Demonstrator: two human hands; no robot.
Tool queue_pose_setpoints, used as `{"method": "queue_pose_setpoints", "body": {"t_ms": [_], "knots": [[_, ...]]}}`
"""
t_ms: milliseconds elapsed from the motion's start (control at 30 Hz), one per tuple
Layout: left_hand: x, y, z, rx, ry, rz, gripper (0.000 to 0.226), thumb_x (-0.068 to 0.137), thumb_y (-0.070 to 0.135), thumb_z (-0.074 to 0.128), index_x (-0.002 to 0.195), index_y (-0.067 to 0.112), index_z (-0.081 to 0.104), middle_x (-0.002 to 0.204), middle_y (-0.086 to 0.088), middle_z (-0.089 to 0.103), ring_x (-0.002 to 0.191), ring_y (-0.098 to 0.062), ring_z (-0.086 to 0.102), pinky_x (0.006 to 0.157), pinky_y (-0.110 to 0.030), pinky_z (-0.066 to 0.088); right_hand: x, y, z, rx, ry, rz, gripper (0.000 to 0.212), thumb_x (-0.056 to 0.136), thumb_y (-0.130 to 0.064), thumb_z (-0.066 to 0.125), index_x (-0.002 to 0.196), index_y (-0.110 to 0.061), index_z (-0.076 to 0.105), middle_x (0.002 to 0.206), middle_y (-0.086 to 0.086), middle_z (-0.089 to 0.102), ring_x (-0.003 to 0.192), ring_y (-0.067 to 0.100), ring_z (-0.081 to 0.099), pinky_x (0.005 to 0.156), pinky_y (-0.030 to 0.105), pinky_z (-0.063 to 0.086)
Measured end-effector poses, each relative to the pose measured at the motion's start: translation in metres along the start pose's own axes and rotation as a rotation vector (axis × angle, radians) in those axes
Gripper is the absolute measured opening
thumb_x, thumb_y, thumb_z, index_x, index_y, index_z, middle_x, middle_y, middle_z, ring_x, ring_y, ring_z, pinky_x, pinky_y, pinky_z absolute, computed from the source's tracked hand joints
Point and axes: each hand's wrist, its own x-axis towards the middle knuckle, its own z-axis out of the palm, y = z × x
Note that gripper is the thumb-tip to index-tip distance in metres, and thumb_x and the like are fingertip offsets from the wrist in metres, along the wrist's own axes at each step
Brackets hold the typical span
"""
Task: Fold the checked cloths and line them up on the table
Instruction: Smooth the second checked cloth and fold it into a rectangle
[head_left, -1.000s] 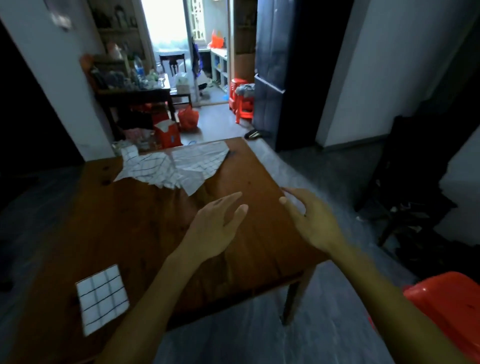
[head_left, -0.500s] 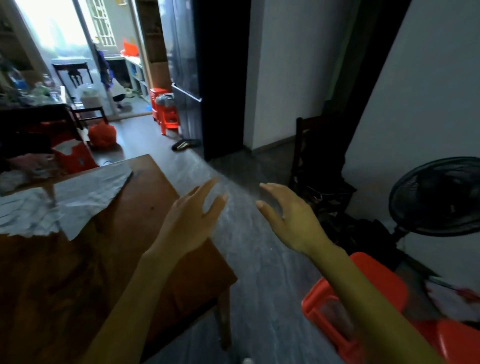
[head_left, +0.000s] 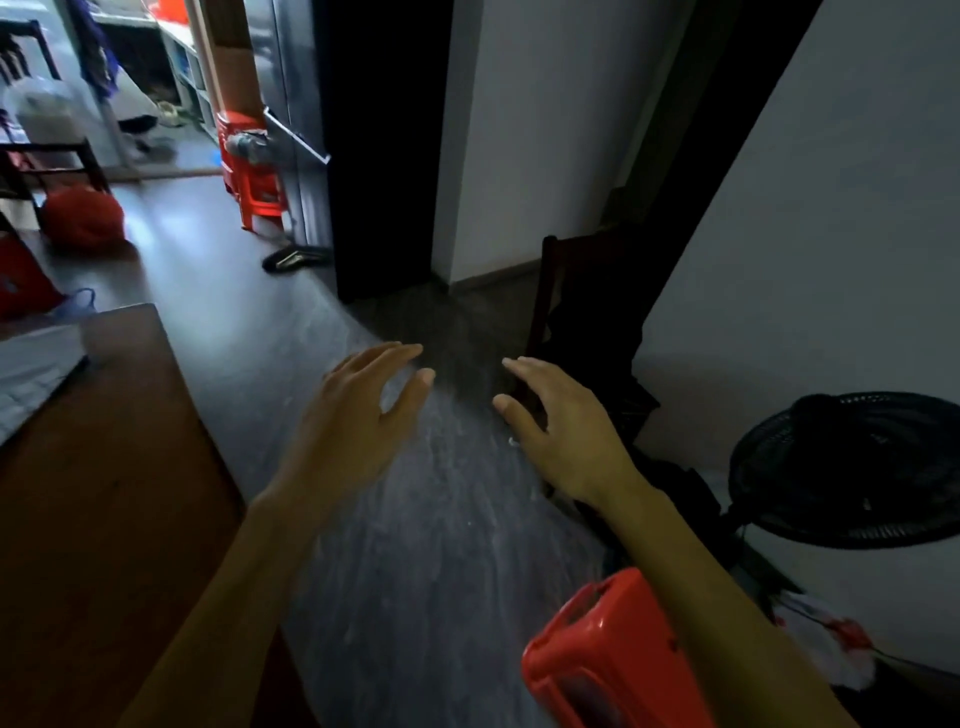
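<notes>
Nearest to us, at the bottom right, a red plastic stool (head_left: 613, 654) stands on the floor below our right forearm. A little farther, our left hand (head_left: 358, 415) and our right hand (head_left: 566, 426) hang in the air over the grey floor, palms down. The fingers (head_left: 400, 353) of both are spread apart and relaxed and hold nothing, so we judge that no fold is in progress. The wooden surface (head_left: 104, 493) lies at the left, beside our left arm and not under the hands. On its far part a pale checked cloth (head_left: 31, 374) lies, blurred and cut by the picture edge, well apart from both hands; it looks not yet folded. Farther right stands a black fan (head_left: 852, 467).
</notes>
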Motion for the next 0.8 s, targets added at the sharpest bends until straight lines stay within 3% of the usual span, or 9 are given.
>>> {"method": "queue_pose_setpoints", "body": {"t_ms": [167, 267, 367, 533, 700, 800], "knots": [[0.062, -0.021, 0.051, 0.051, 0.022, -0.069, 0.057, 0.092, 0.058, 0.036, 0.121, 0.017, 0.062, 0.121, -0.003, 0.064, 0.109, -0.021, 0.06, 0.092, -0.045, 0.049, 0.078, 0.066, 0.014, -0.005, -0.022, -0.08, 0.057, 0.095, -0.055, 0.038, 0.141, -0.021, 0.043, 0.144, 0.001, 0.046, 0.134, 0.015, 0.04, 0.112, 0.039, 0.031], [0.098, -0.02, 0.074, 0.085, 0.038, -0.106, 0.046, 0.093, 0.05, 0.043, 0.122, 0.019, 0.061, 0.122, -0.003, 0.063, 0.109, -0.021, 0.06, 0.094, -0.04, 0.048, 0.128, 0.096, 0.024, -0.019, -0.053, -0.156, 0.054, 0.097, -0.049, 0.043, 0.141, -0.019, 0.044, 0.144, 0.004, 0.047, 0.134, 0.018, 0.041, 0.112, 0.037, 0.03], [0.134, -0.016, 0.08, 0.153, 0.063, -0.21, 0.05, 0.092, 0.056, 0.038, 0.126, 0.025, 0.057, 0.129, 0.002, 0.059, 0.115, -0.017, 0.055, 0.098, -0.035, 0.044, 0.178, 0.11, 0.027, 0.084, -0.087, -0.201, 0.055, 0.094, -0.051, 0.042, 0.139, -0.02, 0.047, 0.141, 0.003, 0.05, 0.13, 0.018, 0.045, 0.11, 0.036, 0.033], [0.183, -0.029, 0.069, 0.216, 0.149, -0.315, 0.051, 0.092, 0.055, 0.039, 0.128, 0.024, 0.056, 0.129, 0.001, 0.059, 0.116, -0.017, 0.055, 0.099, -0.037, 0.044, 0.267, 0.107, 0.032, 0.211, -0.109, -0.334, 0.047, 0.096, -0.045, 0.048, 0.137, -0.021, 0.049, 0.138, 0.0, 0.052, 0.125, 0.015, 0.049, 0.107, 0.039, 0.039], [0.209, -0.072, 0.055, 0.236, 0.237, -0.461, 0.061, 0.089, 0.062, 0.034, 0.13, 0.021, 0.055, 0.131, 0.0, 0.057, 0.109, -0.02, 0.059, 0.097, -0.04, 0.047, 0.34, 0.088, 0.072, 0.325, -0.218, -0.458, 0.051, 0.094, -0.05, 0.043, 0.138, -0.024, 0.047, 0.139, -0.002, 0.051, 0.123, 0.016, 0.051, 0.102, 0.038, 0.046], [0.222, -0.115, 0.045, 0.258, 0.311, -0.54, 0.061, 0.089, 0.06, 0.036, 0.131, 0.02, 0.054, 0.132, -0.001, 0.057, 0.109, -0.02, 0.058, 0.096, -0.04, 0.048, 0.39, 0.066, 0.113, 0.336, -0.262, -0.527, 0.047, 0.096, -0.044, 0.048, 0.137, -0.023, 0.048, 0.138, -0.002, 0.053, 0.123, 0.015, 0.051, 0.102, 0.028, 0.043]]}}
